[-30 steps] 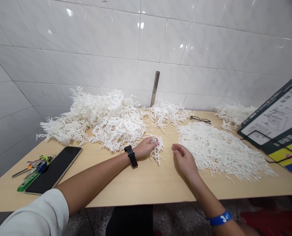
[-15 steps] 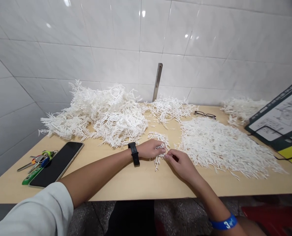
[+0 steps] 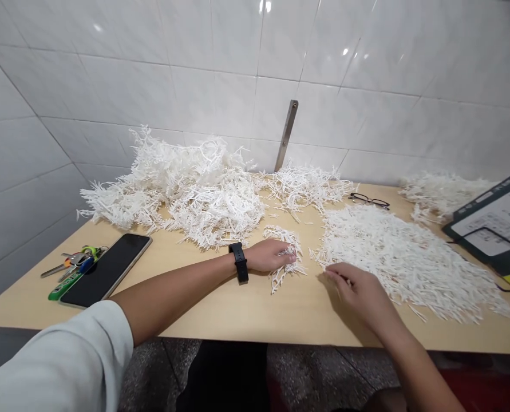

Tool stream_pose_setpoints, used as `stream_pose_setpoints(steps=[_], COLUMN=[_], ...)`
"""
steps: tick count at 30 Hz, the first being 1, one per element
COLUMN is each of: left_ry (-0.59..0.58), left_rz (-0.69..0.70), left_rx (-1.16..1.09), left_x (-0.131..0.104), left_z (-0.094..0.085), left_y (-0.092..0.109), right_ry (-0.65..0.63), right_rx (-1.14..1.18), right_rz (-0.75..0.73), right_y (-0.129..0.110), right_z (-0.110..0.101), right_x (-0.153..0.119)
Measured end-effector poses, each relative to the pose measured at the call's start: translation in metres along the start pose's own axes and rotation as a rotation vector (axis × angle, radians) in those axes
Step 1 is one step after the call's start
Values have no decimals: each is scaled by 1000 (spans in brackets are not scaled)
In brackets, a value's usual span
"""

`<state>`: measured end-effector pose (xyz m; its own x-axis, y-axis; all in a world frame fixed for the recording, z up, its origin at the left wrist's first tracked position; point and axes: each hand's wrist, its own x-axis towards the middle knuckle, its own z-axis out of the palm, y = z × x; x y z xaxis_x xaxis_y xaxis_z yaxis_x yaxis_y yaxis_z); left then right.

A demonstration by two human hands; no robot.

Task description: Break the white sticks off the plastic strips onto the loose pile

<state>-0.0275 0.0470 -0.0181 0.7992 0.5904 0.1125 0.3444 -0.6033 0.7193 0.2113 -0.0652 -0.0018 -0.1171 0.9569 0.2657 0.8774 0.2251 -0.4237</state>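
A small cluster of white branching plastic pieces [image 3: 279, 278] lies on the table. My left hand [image 3: 268, 255], with a black watch on its wrist, is closed on part of this cluster, thumb and fingers together. Right of it, my right hand [image 3: 355, 289] is held over the table in a pinch, apart from the left. Whatever may be between its fingertips is too small to make out. Beside it spreads a wide, flat layer of short white plastic pieces [image 3: 400, 257].
A tall heap of white branched strands [image 3: 203, 189] stands at the back left, a smaller heap [image 3: 306, 184] behind the cluster. A phone [image 3: 106, 269] and keys [image 3: 76, 262] lie left. Glasses [image 3: 370, 200], a metal bar [image 3: 286, 134] and a printed box [image 3: 499, 217] are further back.
My right hand has moved away from the left, to the right toward the flat layer. My left hand stays at the cluster. The whole view has shifted slightly.
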Motion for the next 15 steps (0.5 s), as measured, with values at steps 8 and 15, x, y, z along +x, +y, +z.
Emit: stream_pose_setpoints(steps=[8, 15], left_ry=[-13, 27], left_rz=[35, 83], left_rx=[-117, -154], left_x=[-1, -1], left_z=[-2, -1], left_y=[-1, 1], right_ry=[110, -174], right_rx=[-66, 122], right_rz=[79, 11], right_y=[-36, -47], right_z=[11, 32], right_x=[21, 26])
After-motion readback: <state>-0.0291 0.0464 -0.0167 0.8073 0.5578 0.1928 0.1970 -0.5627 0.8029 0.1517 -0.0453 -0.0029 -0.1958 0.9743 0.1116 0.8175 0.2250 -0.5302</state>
